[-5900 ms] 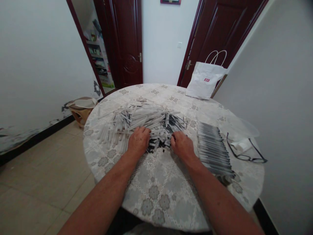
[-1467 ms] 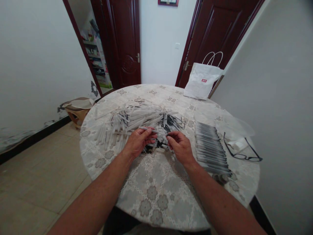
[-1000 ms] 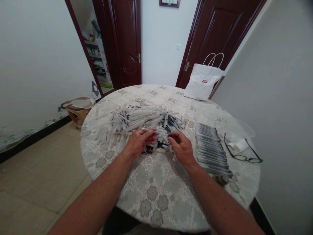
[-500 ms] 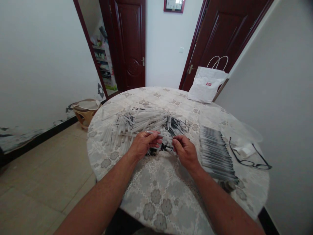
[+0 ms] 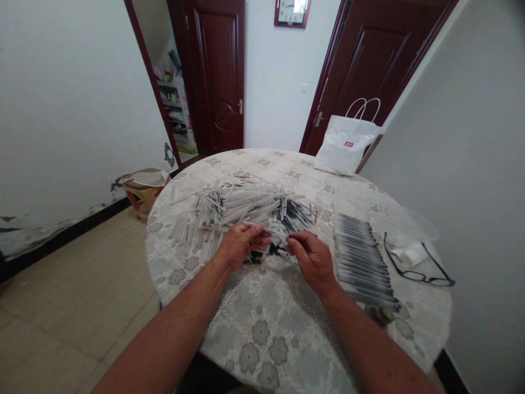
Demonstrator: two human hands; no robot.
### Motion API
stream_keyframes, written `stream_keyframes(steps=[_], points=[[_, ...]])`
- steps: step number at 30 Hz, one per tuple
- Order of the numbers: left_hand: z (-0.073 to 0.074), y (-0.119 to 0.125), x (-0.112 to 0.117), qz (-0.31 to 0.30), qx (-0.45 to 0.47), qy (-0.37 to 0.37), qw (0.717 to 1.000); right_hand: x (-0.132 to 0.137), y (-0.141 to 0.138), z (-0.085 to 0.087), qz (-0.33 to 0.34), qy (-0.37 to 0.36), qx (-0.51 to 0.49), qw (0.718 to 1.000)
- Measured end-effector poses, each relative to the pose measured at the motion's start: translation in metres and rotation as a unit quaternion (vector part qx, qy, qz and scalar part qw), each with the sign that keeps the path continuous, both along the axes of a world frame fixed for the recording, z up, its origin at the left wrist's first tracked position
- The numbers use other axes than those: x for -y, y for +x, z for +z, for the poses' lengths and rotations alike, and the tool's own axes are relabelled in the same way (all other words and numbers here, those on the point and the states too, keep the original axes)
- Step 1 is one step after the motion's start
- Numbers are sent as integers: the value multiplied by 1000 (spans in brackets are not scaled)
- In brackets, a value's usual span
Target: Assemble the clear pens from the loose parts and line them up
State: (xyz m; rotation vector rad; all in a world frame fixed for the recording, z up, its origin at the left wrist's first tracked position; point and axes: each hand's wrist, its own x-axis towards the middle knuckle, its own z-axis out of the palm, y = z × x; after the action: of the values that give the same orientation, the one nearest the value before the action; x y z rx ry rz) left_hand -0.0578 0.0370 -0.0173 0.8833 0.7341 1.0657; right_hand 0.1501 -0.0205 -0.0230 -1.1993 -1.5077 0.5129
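My left hand (image 5: 240, 246) pinches a thin whitish pen barrel (image 5: 275, 232) that lies almost level between my hands. At its right end, the fingertips of my right hand (image 5: 312, 261) are closed. Whatever small part they grip there is hidden by the fingers. Beyond my hands spreads a loose heap of whitish pen barrels (image 5: 250, 203), with black slim pen parts (image 5: 298, 213) on its right side. More small black parts (image 5: 257, 256) lie just below my left fingers. To the right of my right hand, several pens with dark ends (image 5: 363, 257) lie side by side in a neat row.
A patterned cloth covers the round table (image 5: 262, 334). Black-framed glasses (image 5: 418, 275) and a crumpled white packet (image 5: 411, 253) lie at the right. Small round dark objects (image 5: 380, 314) sit below the pen row. A white paper bag (image 5: 346, 145) stands at the far right edge.
My right hand has come up to the right end of the barrel, so both hands now meet along it. The heap and the pen row look the same.
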Motion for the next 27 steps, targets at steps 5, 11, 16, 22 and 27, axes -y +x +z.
stream_keyframes(steps=[5, 11, 16, 22, 27], points=[[0, 1, 1, -14, -3, 9, 1000, -2, 2, -4, 23, -79, -23, 996], [-1, 1, -1, 13, 7, 14, 1000, -2, 3, -7, 14, -46, 6, 999], [-2, 1, -1, 0, -2, 18, 1000, -2, 0, -3, -11, -22, 78, 997], [-4, 1, 1, -27, -19, 39, 999, -3, 1, -6, -1, -57, 70, 996], [-5, 2, 0, -15, -6, 38, 999, 0, 2, -5, -4, -41, 39, 998]])
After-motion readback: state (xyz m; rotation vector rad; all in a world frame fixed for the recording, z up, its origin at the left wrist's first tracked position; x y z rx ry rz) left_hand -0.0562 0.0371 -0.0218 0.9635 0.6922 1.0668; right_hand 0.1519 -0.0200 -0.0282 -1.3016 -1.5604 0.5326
